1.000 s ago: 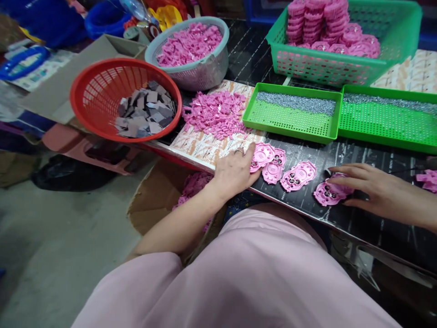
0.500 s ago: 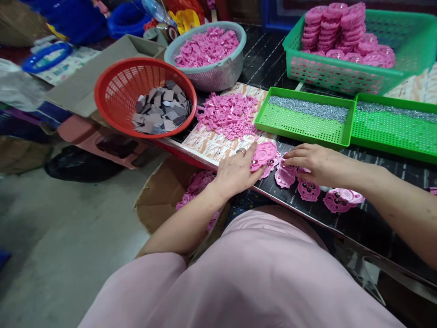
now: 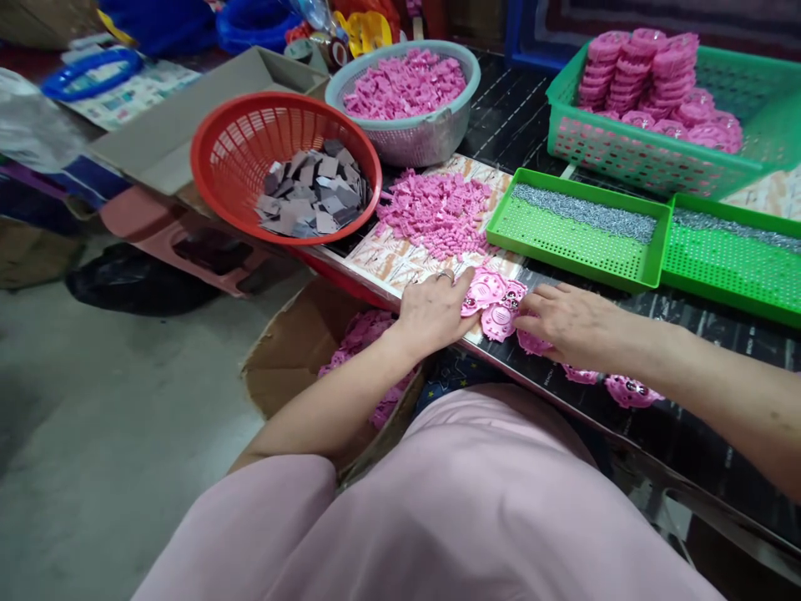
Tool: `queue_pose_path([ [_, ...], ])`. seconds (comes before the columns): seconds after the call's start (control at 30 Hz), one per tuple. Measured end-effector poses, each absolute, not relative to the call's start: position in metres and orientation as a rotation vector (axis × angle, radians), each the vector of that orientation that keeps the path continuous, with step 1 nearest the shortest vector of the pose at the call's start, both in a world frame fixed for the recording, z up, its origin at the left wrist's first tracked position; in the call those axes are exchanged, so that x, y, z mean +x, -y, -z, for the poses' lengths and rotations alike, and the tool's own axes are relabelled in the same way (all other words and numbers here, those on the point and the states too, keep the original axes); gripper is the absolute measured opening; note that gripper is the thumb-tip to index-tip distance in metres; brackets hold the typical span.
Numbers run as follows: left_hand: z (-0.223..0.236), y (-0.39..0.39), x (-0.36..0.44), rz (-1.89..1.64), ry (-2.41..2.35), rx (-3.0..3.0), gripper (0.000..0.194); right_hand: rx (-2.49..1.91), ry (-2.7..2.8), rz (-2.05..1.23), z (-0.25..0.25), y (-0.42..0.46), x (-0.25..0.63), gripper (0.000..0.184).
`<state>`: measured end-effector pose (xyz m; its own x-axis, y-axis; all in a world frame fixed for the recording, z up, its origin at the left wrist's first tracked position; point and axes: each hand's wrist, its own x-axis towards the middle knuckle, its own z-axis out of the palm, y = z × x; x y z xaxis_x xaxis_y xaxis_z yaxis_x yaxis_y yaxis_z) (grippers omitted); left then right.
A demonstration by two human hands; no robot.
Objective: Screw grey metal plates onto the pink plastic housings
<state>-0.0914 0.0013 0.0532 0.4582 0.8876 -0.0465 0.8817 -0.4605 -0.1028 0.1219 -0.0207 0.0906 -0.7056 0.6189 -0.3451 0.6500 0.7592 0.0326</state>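
Observation:
My left hand is at the table's front edge, thumb and fingers closed on the edge of a rounded pink plastic part with small holes and a scalloped rim. Against it lies a second pink part, partly overlapping. My right hand is just to the right, fingers bent down onto another pink part that it mostly covers; its exact grip is hidden. Further right, partly behind my right forearm, lies a pink part with shiny metal bits.
Small pink pieces are heaped on patterned paper. Behind are a red basket of grey squares, a grey basket of pink pieces, green trays of screws and a green basket of stacked pink parts. A carton stands below.
The view has shifted, so the table sits further right. My right hand has come down and closer to my left. The left hand's part now lies flatter, with another part face up beside it.

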Motion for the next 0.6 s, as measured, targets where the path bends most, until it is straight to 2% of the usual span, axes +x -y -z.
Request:
queue_pose_path([
  [0.23,-0.052,-0.001,-0.096,-0.105,1.573,-2.668,0.066,0.971,-2.777,0.019,-0.081,0.020,0.131,0.021],
  [0.33,-0.051,-0.001,-0.099,-0.091,1.589,-2.665,0.064,1.022,-2.740,-0.013,-0.081,0.018,0.135,0.027],
  [0.43,-0.051,-0.002,-0.103,-0.060,1.632,-2.646,0.063,1.062,-2.685,0.008,-0.083,0.016,0.138,0.034],
  [0.6,-0.057,-0.009,-0.118,-0.007,1.785,-2.535,0.061,1.055,-2.730,0.072,-0.082,0.013,0.144,0.035],
])
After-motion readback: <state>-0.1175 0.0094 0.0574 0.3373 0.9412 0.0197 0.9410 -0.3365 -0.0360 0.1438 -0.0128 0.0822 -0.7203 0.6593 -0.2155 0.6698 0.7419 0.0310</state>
